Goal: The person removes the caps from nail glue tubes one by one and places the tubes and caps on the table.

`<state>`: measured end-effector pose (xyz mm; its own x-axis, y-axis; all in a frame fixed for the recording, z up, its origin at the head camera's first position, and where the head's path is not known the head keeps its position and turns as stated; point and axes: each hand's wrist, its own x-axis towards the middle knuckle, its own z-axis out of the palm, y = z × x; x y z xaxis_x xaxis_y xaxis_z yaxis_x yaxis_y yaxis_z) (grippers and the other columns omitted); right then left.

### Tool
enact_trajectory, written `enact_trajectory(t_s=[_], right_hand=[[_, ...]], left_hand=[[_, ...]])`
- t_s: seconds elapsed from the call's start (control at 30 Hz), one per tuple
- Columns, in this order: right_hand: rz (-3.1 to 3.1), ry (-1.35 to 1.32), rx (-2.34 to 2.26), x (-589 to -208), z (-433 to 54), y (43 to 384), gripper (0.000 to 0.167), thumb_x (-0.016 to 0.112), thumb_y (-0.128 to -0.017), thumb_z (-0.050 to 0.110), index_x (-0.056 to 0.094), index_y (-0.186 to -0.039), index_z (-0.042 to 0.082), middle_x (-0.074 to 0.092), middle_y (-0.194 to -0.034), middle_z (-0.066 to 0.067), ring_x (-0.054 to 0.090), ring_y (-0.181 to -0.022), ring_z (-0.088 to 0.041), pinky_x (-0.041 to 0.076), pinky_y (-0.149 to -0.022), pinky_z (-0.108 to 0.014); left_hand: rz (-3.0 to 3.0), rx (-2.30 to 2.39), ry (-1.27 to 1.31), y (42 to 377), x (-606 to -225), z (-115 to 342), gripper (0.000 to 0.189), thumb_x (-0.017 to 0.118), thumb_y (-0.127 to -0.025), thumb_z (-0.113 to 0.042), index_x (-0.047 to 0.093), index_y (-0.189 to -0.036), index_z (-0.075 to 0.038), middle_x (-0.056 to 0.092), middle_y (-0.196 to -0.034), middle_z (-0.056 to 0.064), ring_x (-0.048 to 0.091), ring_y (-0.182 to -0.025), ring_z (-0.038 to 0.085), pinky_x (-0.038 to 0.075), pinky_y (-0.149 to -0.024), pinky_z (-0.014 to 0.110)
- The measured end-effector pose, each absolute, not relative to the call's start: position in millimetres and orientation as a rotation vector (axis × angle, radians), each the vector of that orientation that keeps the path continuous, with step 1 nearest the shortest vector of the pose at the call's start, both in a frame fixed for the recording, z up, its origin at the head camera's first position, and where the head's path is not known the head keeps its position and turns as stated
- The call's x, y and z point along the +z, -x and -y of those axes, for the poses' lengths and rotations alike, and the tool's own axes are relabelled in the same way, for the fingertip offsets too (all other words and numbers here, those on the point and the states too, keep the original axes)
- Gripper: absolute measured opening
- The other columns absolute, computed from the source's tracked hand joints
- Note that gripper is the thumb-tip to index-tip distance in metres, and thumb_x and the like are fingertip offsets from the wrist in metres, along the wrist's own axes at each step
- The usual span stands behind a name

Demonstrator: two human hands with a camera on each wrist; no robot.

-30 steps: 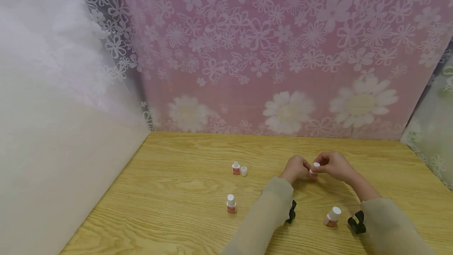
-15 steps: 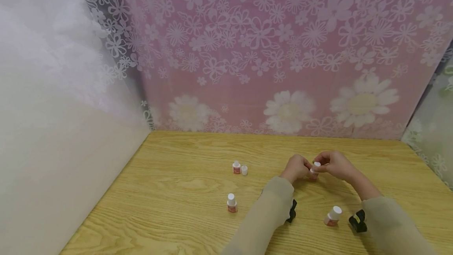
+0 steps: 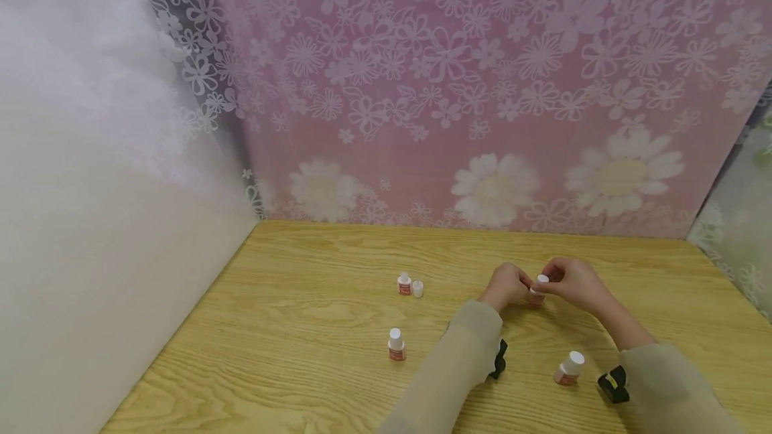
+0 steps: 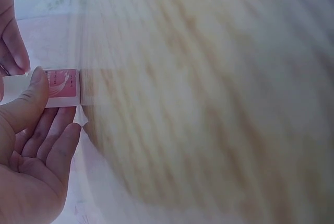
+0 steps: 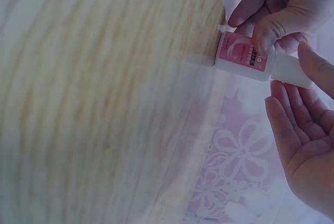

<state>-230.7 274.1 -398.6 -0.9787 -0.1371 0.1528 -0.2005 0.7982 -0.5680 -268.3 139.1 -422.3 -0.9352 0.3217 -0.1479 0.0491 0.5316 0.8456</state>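
Observation:
Between both hands stands a small white bottle [image 5: 244,57] with a pink label, its base at the wooden tabletop. My left hand [image 3: 506,284] pinches the bottle's body; in the left wrist view its thumb [image 4: 32,96] lies across the label. Above it, my right hand [image 3: 573,282] grips the white cap [image 5: 292,70] between thumb and fingers. The cap sits on the bottle's neck. Part of the label is hidden behind the left thumb.
On the table [image 3: 289,327], a bottle with a bare nozzle [image 3: 405,285] stands beside a loose white cap [image 3: 418,289]. A capped bottle [image 3: 396,345] is left of the left sleeve; another capped bottle [image 3: 569,368] stands between the forearms. A flowered curtain [image 3: 386,153] hangs behind.
Both hands stay at the same bottle, with the right fingers shifting slightly at the cap. The whole head view has drifted a little; the other bottles have not moved on the table.

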Motion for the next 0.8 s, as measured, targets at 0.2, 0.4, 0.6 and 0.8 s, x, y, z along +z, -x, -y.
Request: enact_trajectory(t_s=[0.2, 0.4, 0.6, 0.8], right_hand=[[2.861, -0.268, 0.945, -400.1, -274.8, 231.2, 0.028, 0.072, -0.074, 0.027, 0.059, -0.081, 0.003, 0.059, -0.073, -0.002, 0.053, -0.066, -0.016, 0.042, -0.056, -0.032], [2.86, -0.26, 0.999, -400.6, -275.7, 231.0, 0.027, 0.071, -0.075, 0.027, 0.06, -0.082, 0.003, 0.059, -0.073, -0.002, 0.054, -0.067, -0.016, 0.042, -0.057, -0.032], [2.873, -0.255, 1.05, -399.8, -276.3, 230.9, 0.028, 0.071, -0.075, 0.028, 0.06, -0.084, 0.003, 0.059, -0.075, -0.002, 0.054, -0.068, -0.017, 0.042, -0.057, -0.032], [2.883, -0.273, 1.072, -399.8, -278.0, 232.9, 0.028, 0.071, -0.075, 0.028, 0.061, -0.086, 0.003, 0.06, -0.078, -0.003, 0.054, -0.071, -0.017, 0.043, -0.059, -0.032]], left_hand=[[-2.498, 1.354, -0.309, 269.6, -423.3, -139.6, 0.014, 0.081, -0.062, -0.013, 0.067, -0.061, -0.007, 0.056, -0.058, -0.006, 0.046, -0.056, 0.005, 0.04, -0.056, 0.02], [-2.49, 1.361, -0.283, 270.0, -424.2, -140.8, 0.015, 0.081, -0.061, -0.012, 0.067, -0.061, -0.007, 0.056, -0.059, -0.005, 0.046, -0.057, 0.006, 0.04, -0.056, 0.021], [-2.467, 1.393, -0.291, 269.7, -424.0, -140.5, 0.013, 0.08, -0.062, -0.009, 0.067, -0.061, -0.006, 0.056, -0.058, -0.005, 0.047, -0.056, 0.006, 0.041, -0.057, 0.021], [-2.463, 1.401, -0.301, 269.4, -424.5, -139.7, 0.013, 0.08, -0.062, -0.008, 0.068, -0.061, -0.006, 0.057, -0.057, -0.005, 0.047, -0.057, 0.005, 0.041, -0.057, 0.021]])
